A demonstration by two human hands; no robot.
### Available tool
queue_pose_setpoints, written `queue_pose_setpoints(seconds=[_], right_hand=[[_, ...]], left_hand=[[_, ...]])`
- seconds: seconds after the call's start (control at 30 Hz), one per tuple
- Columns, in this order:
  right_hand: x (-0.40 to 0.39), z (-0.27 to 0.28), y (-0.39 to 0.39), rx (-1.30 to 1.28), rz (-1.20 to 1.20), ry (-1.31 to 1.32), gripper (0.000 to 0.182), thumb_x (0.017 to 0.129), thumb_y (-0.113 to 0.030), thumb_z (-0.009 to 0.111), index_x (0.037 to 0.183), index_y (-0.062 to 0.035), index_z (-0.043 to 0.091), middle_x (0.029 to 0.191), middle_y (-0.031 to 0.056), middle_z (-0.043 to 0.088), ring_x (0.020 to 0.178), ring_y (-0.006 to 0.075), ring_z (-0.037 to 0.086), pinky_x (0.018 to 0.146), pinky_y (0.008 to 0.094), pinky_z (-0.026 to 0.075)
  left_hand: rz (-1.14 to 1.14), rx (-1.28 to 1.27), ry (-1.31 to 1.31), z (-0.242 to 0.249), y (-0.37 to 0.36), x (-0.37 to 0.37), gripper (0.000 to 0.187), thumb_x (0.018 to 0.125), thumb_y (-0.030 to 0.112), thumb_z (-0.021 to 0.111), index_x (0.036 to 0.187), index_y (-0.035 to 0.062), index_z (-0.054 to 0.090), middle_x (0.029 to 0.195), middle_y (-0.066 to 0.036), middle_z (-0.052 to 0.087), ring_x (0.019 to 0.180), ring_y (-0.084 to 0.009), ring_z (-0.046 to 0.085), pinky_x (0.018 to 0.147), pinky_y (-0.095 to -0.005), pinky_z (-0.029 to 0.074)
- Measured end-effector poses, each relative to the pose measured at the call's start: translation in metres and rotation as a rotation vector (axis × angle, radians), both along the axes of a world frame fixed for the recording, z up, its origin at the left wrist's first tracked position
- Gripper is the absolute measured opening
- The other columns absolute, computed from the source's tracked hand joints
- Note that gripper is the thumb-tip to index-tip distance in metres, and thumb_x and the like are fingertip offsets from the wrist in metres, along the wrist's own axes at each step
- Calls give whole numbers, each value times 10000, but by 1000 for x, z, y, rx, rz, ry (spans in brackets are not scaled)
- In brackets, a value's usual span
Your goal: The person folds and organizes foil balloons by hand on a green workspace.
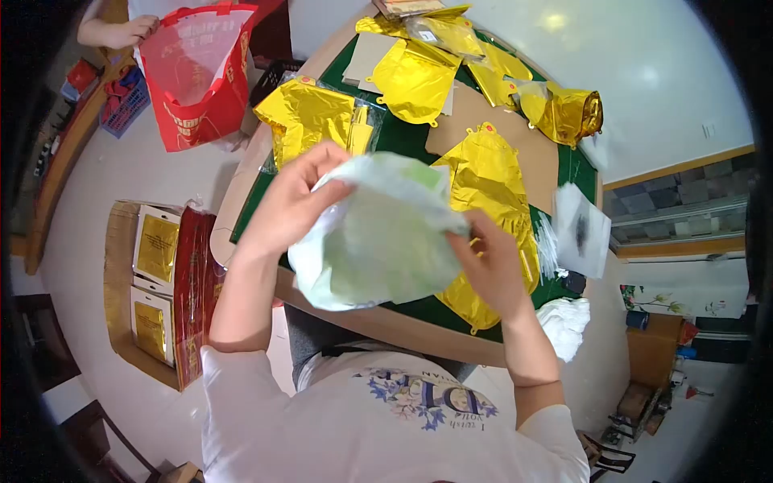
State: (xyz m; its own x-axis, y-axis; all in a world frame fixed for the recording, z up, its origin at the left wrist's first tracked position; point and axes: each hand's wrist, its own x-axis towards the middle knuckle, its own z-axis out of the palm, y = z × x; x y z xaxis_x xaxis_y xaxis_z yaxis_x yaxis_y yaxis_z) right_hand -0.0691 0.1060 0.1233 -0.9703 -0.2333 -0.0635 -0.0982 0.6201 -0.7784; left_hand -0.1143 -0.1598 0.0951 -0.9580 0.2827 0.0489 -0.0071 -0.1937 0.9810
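Note:
A pale green and white plastic bag is stretched between my two hands above the table, its mouth held wide. My left hand pinches the upper left rim between thumb and fingers. On the other side, my right hand grips the right rim with bent fingers. Below and beside the bag lies a large flat gold foil balloon on the green table top. Another folded gold foil piece sits in clear wrapping beyond my left hand. The bag looks slightly blurred, and its contents, if any, cannot be made out.
More gold foil balloons and cardboard cover the far table. White crumpled plastic lies at the right edge. Another person's hand holds a red bag at upper left. A cardboard box stands on the floor at left.

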Motion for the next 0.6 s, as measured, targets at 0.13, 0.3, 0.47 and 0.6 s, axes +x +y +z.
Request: queue_pose_setpoints(seconds=[0.13, 0.3, 0.47, 0.6], right_hand=[[-45, 22, 23, -295, -339, 118, 74, 881, -101, 614, 920, -38, 618, 713, -48, 536, 599, 13, 437, 527, 205, 343], [-133, 44, 34, -436, -370, 196, 211, 902, -117, 577, 1064, 10, 621, 956, 21, 642, 837, 87, 572, 750, 229, 442], [-224, 24, 32, -375, -460, 394, 166, 874, -189, 614, 934, -34, 607, 803, 15, 609, 696, 73, 544, 587, 240, 425], [-272, -16, 15, -326, -487, 546, 233, 880, -244, 613, 952, -23, 589, 727, 26, 577, 656, 93, 553, 529, 242, 442]], left_hand=[[422, 355, 213, -18, 1, -47, 320, 918, 180, 594, 1184, 26, 505, 986, -49, 602, 898, -102, 553, 798, -235, 436], [894, 162, 394, -98, 70, -82, 142, 923, 133, 572, 1005, 59, 484, 866, 0, 489, 780, -77, 456, 698, -230, 386], [932, -25, 212, -140, 99, -88, 161, 949, 143, 530, 1040, 47, 438, 845, -6, 459, 748, -88, 451, 664, -227, 389], [932, -23, 363, -140, 98, -96, 158, 950, 118, 531, 1048, 44, 431, 851, -24, 474, 727, -86, 472, 627, -231, 407]])
